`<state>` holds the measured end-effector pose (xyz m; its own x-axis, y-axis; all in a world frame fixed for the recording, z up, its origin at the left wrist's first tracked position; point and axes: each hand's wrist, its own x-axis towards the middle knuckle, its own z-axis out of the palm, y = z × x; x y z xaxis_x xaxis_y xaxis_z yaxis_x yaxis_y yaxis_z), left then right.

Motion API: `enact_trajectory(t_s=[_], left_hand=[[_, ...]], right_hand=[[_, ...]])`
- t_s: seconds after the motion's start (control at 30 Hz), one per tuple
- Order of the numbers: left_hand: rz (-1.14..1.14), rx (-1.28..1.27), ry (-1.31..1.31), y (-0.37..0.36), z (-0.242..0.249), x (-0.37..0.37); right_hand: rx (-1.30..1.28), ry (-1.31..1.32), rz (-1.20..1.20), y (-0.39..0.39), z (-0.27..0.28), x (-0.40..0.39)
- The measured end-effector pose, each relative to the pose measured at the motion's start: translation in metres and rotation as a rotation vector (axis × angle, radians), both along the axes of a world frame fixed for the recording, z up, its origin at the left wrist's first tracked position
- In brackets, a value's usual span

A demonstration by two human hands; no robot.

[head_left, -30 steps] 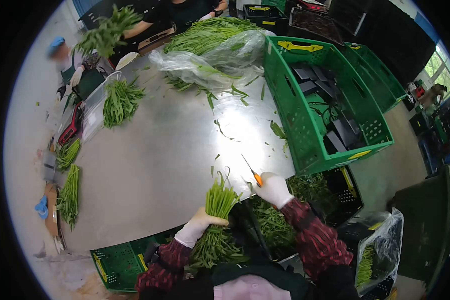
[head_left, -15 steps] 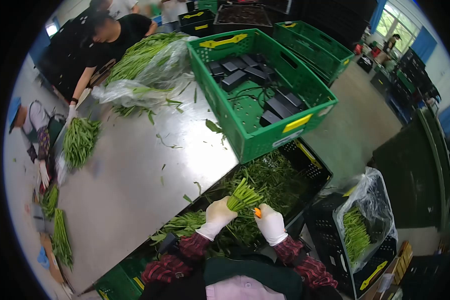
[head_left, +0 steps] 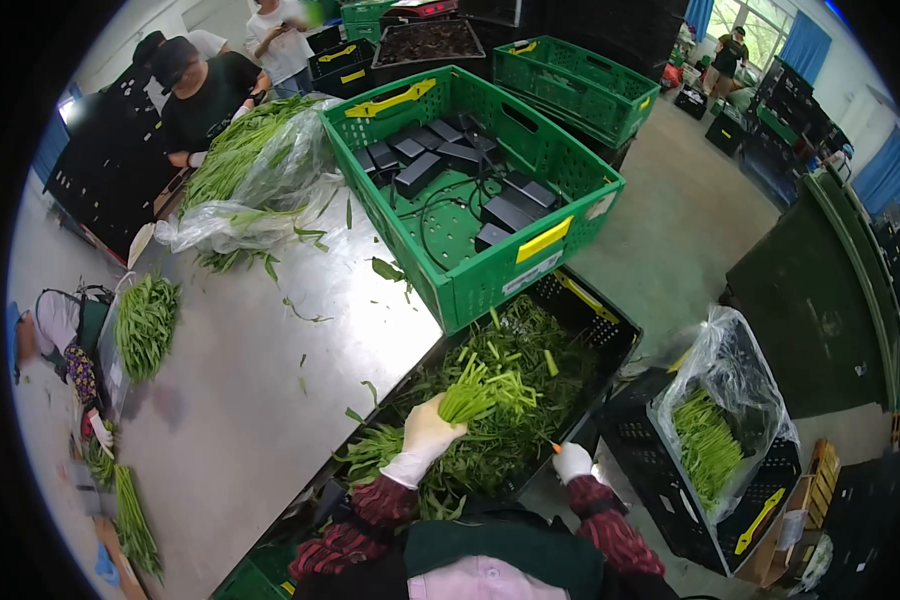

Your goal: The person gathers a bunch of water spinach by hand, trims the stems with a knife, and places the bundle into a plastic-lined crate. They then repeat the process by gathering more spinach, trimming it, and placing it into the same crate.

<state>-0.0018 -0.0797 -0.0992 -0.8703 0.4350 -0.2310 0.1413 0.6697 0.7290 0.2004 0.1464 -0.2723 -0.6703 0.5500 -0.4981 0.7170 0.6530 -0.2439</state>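
Observation:
My left hand (head_left: 430,432), in a white glove, is closed around a bunch of green leafy vegetable stems (head_left: 470,396), cut ends pointing up and away from me. The bunch is above a black crate (head_left: 622,342) heaped with loose greens (head_left: 560,395). Short pieces of stem (head_left: 551,363) show just beyond the bunch. My right hand (head_left: 573,462), also gloved, is apart from the bunch at the crate's right side. Its fingers are closed on a small orange tool (head_left: 556,448); most of it is hidden in the hand.
A green crate (head_left: 540,262) of black adapters and cables stands at the metal table's (head_left: 240,430) corner. Bunches of greens (head_left: 148,325) and a plastic-wrapped pile (head_left: 240,160) lie on the table. Right of me is a bag-lined crate (head_left: 660,500). Co-workers (head_left: 205,95) stand across the table.
My right hand has moved right and down, away from the bunch, with the orange tool. Bits of stem have come off the bunch's cut end. My view has shifted slightly.

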Motion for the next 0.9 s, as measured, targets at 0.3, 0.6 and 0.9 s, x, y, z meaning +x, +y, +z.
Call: enact_trajectory(t_s=[0.3, 0.6, 0.9], left_hand=[[-0.017, 0.522, -0.671, 0.002, 0.024, -0.001], [-0.118, 0.531, -0.423, -0.021, 0.036, 0.007], [-0.199, 0.260, 0.506, -0.045, 0.037, 0.017]], right_hand=[[0.100, 1.040, 0.122, -0.068, 0.175, -0.081], [0.140, 0.738, 0.149, -0.029, 0.126, -0.062], [0.198, 0.382, 0.302, -0.010, 0.068, -0.042]])
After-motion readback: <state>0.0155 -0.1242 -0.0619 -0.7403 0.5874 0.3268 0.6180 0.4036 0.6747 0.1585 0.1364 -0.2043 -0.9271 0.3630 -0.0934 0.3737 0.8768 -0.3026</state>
